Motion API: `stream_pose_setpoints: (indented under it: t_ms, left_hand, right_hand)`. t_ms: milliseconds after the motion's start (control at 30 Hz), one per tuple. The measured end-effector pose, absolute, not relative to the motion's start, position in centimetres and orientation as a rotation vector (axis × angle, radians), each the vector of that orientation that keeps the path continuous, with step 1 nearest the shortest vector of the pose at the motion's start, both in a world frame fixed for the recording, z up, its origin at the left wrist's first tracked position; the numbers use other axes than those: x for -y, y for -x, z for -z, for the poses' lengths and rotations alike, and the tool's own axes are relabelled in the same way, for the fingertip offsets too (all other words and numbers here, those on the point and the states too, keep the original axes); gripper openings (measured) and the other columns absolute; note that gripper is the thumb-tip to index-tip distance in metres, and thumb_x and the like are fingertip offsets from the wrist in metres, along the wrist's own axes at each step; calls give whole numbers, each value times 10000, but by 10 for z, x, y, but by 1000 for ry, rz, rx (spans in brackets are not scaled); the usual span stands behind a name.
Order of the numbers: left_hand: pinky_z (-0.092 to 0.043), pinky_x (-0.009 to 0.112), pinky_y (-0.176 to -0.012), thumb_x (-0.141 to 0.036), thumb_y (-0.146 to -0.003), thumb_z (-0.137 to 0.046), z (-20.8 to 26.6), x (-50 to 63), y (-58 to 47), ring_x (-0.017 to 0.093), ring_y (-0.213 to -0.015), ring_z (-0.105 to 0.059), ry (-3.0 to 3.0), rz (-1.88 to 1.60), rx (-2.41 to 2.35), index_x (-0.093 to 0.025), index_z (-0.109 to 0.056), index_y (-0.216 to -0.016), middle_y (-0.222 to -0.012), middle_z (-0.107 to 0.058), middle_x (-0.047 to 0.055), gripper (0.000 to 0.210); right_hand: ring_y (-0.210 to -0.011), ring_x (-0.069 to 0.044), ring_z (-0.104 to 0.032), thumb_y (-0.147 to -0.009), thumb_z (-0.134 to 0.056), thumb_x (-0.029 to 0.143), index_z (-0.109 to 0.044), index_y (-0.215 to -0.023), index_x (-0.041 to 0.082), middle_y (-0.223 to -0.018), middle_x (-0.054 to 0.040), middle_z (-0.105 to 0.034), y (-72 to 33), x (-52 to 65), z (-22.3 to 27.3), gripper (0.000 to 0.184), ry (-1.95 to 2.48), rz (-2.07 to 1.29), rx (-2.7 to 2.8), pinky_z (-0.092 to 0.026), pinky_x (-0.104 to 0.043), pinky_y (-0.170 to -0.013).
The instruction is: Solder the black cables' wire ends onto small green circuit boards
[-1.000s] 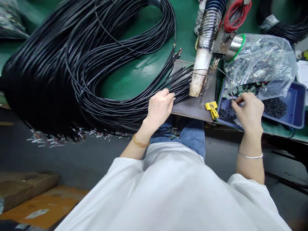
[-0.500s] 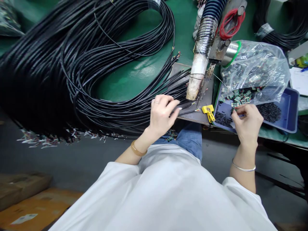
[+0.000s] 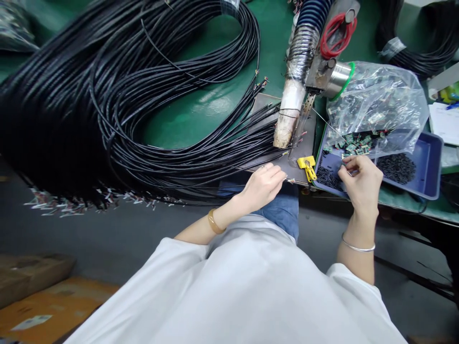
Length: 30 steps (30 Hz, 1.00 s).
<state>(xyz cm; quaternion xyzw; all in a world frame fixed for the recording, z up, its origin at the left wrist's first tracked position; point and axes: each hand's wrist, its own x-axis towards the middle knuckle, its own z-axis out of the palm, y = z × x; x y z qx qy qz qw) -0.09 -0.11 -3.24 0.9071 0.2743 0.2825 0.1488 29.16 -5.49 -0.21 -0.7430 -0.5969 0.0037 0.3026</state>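
My left hand (image 3: 264,186) is closed round the end of a black cable, whose stripped wire tips (image 3: 291,181) stick out past the fingers at the board's front edge. More black cables (image 3: 215,160) lie side by side behind it, their ends on the dark board (image 3: 263,107). Over the front of the blue tray (image 3: 432,188), my right hand (image 3: 362,179) pinches thumb and finger together beside small green circuit boards (image 3: 358,143); what sits between the fingertips is mostly hidden. Small black pieces (image 3: 398,168) lie in the tray.
A fume hose (image 3: 289,102) hangs over the board, beside a solder feeder with a wire spool (image 3: 339,81) and a red cord (image 3: 337,36). A yellow clip (image 3: 307,168) grips the board's edge. A clear bag (image 3: 380,100) leans over the tray. Large cable coils (image 3: 53,105) fill the left.
My left hand has come down and right from above the cables and closed on one cable's end. My right hand stays at the tray, still pinched. The view has shifted slightly.
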Motion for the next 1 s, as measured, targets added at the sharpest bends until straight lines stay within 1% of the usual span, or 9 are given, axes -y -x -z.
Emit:
stream_pose_setpoints:
  t_ms: [133, 233, 333, 400, 500, 633, 833, 900, 1000]
  left_hand:
    - [-472, 354, -827, -191, -994, -457, 36, 7, -5, 219, -852, -568, -2498, -953, -779, -150, -638, -903, -897, -671, 107, 206]
    - [-498, 337, -816, -255, -981, -524, 37, 13, 1, 192, -803, -605, -2320, -977, -741, -153, -657, -907, -859, -697, 86, 182]
    - [-516, 275, -833, -294, -984, -539, 46, 15, 23, 153, -847, -663, -2261, -413, -737, -182, -703, -999, -932, -732, 60, 199]
    - [-510, 292, -925, -266, -972, -551, 61, 12, 43, 178, -1001, -674, -2258, -14, -900, -203, -723, -1046, -1031, -739, 69, 196]
    - [-506, 426, -978, -175, -955, -533, 93, 1, 72, 287, -1120, -638, -2201, 199, -1208, -101, -714, -1025, -1070, -707, 182, 207]
    - [-557, 455, -956, -330, -953, -629, 123, -8, 88, 248, -1116, -643, -2093, 415, -1320, -134, -636, -1210, -1222, -655, 126, 324]
    - [-564, 446, -948, -367, -961, -620, 123, -7, 73, 234, -1107, -652, -2021, 393, -1211, -147, -626, -1237, -1249, -650, 117, 353]
    - [-541, 391, -944, -297, -942, -634, 114, -2, 62, 237, -1074, -675, -2008, 326, -1102, -134, -696, -1132, -1150, -711, 130, 258]
    - [-504, 265, -868, -178, -863, -673, 88, 11, 39, 192, -946, -709, -1962, 211, -806, -171, -767, -1029, -999, -778, 85, 191]
  right_hand:
    - [-680, -159, -646, -788, -644, 234, -604, -757, 220, -818, 5, -703, -295, 55, 6, 53, 1997, -77, 1457, -527, -305, -691]
    - [-672, -160, -679, -804, -684, 317, -617, -813, 209, -831, -24, -730, -298, 56, 9, 127, 1956, -206, 1309, -572, -309, -713]
    - [-766, -182, -738, -791, -718, 325, -607, -848, 201, -932, -87, -760, -301, 59, 11, 176, 1911, -297, 1257, -598, -307, -774]
    - [-770, -189, -751, -788, -732, 321, -612, -856, 195, -928, -104, -761, -301, 59, 11, 187, 1909, -301, 1233, -601, -299, -767]
    - [-682, -168, -726, -794, -740, 308, -640, -837, 183, -812, -71, -741, -297, 59, 10, 166, 1934, -209, 1229, -577, -266, -677]
    - [-641, -123, -669, -816, -728, 262, -686, -836, 172, -773, -39, -726, -290, 59, 8, 102, 1990, -73, 1313, -524, -231, -652]
    - [-779, -174, -747, -838, -727, 284, -658, -870, 171, -903, -101, -762, -282, 60, 1, 137, 1864, -23, 1217, -572, -278, -727]
    - [-845, -210, -769, -839, -727, 277, -626, -888, 179, -924, -117, -767, -274, 62, -9, 148, 1672, -100, 1156, -601, -324, -746]
    - [-767, -227, -766, -792, -761, 202, -609, -823, 188, -833, -100, -762, -249, 68, -33, 156, 1441, -195, 1089, -617, -349, -660]
